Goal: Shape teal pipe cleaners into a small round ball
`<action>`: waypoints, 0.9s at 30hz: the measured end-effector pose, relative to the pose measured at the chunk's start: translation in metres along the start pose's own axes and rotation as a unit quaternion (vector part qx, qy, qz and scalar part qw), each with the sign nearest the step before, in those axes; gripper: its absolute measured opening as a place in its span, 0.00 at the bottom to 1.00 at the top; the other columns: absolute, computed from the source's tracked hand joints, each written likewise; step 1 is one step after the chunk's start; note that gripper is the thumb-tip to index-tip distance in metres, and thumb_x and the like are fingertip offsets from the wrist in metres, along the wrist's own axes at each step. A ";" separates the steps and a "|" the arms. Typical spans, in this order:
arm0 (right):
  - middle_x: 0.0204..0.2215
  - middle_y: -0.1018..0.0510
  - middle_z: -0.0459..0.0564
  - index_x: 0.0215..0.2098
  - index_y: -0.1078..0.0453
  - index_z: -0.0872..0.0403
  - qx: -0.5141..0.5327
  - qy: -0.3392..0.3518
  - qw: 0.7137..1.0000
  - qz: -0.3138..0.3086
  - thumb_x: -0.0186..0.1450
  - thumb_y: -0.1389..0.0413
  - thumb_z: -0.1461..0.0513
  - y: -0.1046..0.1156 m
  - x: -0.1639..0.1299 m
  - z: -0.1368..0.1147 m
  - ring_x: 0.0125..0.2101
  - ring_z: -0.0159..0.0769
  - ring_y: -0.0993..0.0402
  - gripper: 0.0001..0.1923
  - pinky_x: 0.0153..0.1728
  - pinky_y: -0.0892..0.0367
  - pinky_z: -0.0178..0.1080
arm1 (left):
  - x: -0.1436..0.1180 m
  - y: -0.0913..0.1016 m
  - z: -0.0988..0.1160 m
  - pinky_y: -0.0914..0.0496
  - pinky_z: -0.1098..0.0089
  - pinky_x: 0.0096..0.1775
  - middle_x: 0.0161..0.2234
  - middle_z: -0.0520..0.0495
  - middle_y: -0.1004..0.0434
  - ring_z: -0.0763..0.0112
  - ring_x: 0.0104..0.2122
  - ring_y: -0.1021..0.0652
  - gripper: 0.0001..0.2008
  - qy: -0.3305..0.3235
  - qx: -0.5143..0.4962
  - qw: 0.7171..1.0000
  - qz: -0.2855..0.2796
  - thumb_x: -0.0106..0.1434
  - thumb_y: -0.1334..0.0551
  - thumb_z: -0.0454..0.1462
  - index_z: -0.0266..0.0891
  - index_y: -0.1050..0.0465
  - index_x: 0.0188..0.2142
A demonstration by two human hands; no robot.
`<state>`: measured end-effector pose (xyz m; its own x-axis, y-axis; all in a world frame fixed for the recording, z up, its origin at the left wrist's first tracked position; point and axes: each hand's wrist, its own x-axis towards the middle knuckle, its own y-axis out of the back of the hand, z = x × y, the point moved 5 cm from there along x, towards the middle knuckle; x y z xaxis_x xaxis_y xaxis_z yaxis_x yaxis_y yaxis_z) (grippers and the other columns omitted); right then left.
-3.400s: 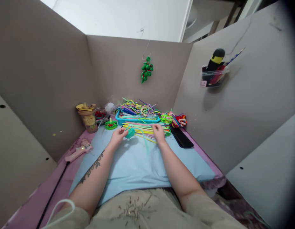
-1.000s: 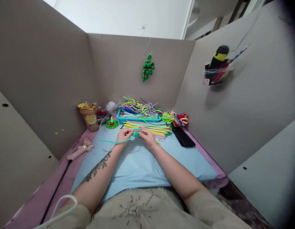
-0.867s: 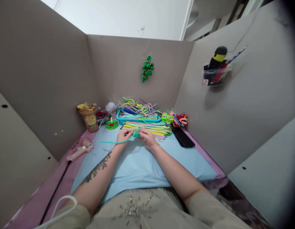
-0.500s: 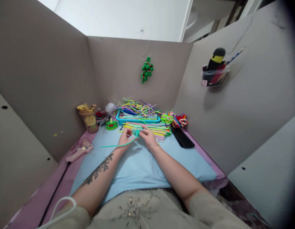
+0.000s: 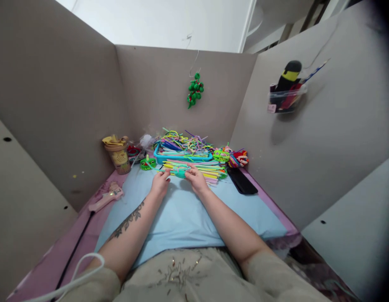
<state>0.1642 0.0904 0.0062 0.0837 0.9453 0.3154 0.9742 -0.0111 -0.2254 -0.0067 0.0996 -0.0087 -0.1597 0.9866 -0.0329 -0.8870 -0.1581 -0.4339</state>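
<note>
A small turquoise piece worked from pipe cleaners [image 5: 181, 171] is held up between both hands above the blue cloth. My right hand [image 5: 196, 180] pinches its right side with thumb and fingers. My left hand [image 5: 161, 183] is closed on the turquoise pipe cleaner that runs out from the piece's left side; a length of it extends past the fingers toward the upper left. Just behind the hands lie loose straight pipe cleaners [image 5: 210, 171] in yellow, pink, green and lilac. The exact weave is too small to make out.
Behind stands a blue tray [image 5: 183, 159] heaped with pipe cleaners. A green finished piece [image 5: 148, 163] and a cup [image 5: 119, 158] are at left, with a pink glue gun [image 5: 107, 199] nearer. At right lies a black phone-like slab [image 5: 243, 181]. Grey panels surround the table.
My left hand has moved slightly left, away from the piece. The loose turquoise strand, which hung across the left wrist, now runs through the left fingers toward the upper left.
</note>
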 end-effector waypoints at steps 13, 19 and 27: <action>0.51 0.32 0.54 0.19 0.31 0.54 -0.048 -0.008 0.999 -0.006 0.47 0.37 0.55 0.000 -0.003 0.004 0.55 0.47 0.40 0.12 0.48 0.37 0.45 | -0.015 -0.011 0.001 0.40 0.76 0.24 0.21 0.52 0.31 0.77 0.22 0.31 0.20 0.021 0.081 0.992 -0.093 0.42 0.30 0.47 0.35 0.27 0.30; 0.52 0.33 0.54 0.20 0.30 0.55 -0.046 -0.014 0.998 -0.030 0.49 0.37 0.54 -0.002 -0.004 0.007 0.55 0.48 0.40 0.12 0.45 0.35 0.44 | -0.015 -0.012 0.003 0.38 0.76 0.24 0.19 0.53 0.33 0.78 0.20 0.34 0.19 -0.029 0.124 0.990 -0.061 0.43 0.32 0.49 0.35 0.31 0.22; 0.49 0.29 0.52 0.26 0.27 0.54 0.040 -0.084 0.994 -0.052 0.48 0.39 0.53 -0.004 -0.006 0.010 0.50 0.46 0.34 0.13 0.39 0.31 0.43 | -0.018 -0.013 0.007 0.39 0.75 0.22 0.15 0.53 0.36 0.77 0.18 0.34 0.20 -0.059 0.170 0.981 -0.070 0.45 0.33 0.50 0.36 0.34 0.17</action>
<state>0.1576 0.0884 -0.0043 -0.0595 0.9812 0.1834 0.9553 0.1092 -0.2746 0.0041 0.0835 0.0038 -0.0565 0.9913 0.1191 -0.9940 -0.0446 -0.1002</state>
